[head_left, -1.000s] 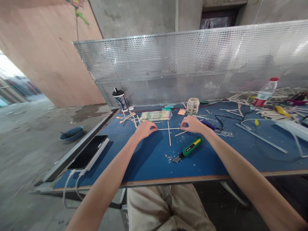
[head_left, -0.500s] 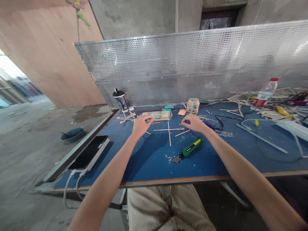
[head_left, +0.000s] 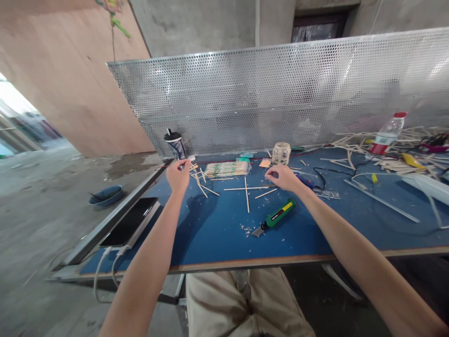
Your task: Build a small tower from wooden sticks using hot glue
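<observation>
My left hand [head_left: 178, 176] hovers at the left part of the table, thumb and fingertips pinched together. It is beside a cluster of joined thin wooden sticks [head_left: 199, 180] and covers part of it; what the pinch holds cannot be made out. My right hand [head_left: 281, 178] is also closed in a pinch, close to the right end of two wooden sticks laid as a cross [head_left: 246, 196]. Anything between its fingertips is too small to tell. A short loose stick [head_left: 265, 194] lies just below that hand. Nearer me is a green utility knife [head_left: 279, 214], blade out.
A plastic pack of sticks [head_left: 227, 169], a clear jar [head_left: 281, 154] and a patterned cup [head_left: 176, 146] stand along a perforated metal screen [head_left: 245, 103]. At left lies a phone [head_left: 129, 222] with cables. A bottle [head_left: 387, 134] and heaped sticks [head_left: 396, 164] occupy the right.
My left hand has moved left, from beside the stick pack to the joined sticks, uncovering the pack's left end. My right hand has stayed nearly in place.
</observation>
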A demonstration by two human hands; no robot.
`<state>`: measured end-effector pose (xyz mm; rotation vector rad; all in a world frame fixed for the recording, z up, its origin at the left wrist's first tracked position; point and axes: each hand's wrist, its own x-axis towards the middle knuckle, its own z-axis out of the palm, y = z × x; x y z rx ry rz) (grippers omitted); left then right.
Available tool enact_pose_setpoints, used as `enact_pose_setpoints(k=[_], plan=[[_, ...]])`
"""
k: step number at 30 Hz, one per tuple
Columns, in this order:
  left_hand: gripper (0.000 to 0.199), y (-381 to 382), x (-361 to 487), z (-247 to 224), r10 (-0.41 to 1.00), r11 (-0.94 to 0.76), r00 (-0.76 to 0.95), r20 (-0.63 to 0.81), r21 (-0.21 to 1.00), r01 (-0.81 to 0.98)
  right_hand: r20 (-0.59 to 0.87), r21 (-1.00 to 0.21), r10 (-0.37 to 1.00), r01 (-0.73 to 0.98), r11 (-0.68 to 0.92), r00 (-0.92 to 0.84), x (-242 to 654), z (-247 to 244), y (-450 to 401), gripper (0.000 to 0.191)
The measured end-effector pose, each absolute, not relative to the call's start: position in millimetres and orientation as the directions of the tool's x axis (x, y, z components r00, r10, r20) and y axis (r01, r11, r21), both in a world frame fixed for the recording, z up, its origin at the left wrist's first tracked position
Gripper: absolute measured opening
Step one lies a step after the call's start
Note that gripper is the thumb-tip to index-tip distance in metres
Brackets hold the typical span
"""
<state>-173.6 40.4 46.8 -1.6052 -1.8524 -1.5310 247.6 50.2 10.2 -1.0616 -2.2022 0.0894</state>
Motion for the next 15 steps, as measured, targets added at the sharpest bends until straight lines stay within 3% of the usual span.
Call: enact_pose_setpoints(k=[8, 15], plan=[[0.027, 33, -151, 46, 0.615, -0.245, -0.112, 0.780, 0.325, 0.913, 0.535, -0.337, 0.711, 0.657, 0.675, -0.456, 247, 11, 48, 0.016], [0.026, 24, -128, 48, 0.682, -0.381, 0.152, 0.716, 0.169, 0.909, 0.451, -0.346, 0.688, 0.599, 0.722, -0.569, 241, 14, 39, 0.018]])
